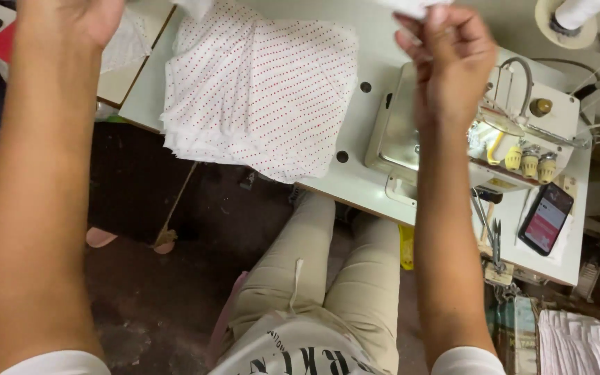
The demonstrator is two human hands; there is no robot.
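Note:
Both my arms are raised toward the top of the view. My right hand (pixel 449 52) is closed on a small piece of white cloth (pixel 414 7) at the top edge, above the sewing machine (pixel 453 132). My left hand (pixel 88 17) is cut off by the top edge at the upper left; whether it holds anything is hidden. Between them, a stack of white fabric pieces with red dots (pixel 262 90) lies on the pale table (pixel 355 177), hanging over its near edge.
A phone with a lit screen (pixel 546 219) and small scissors (pixel 494 239) lie on the table's right end. Thread cones (pixel 571 17) stand at the upper right. A pile of white cloth (pixel 585 344) sits at the lower right. My legs are under the table.

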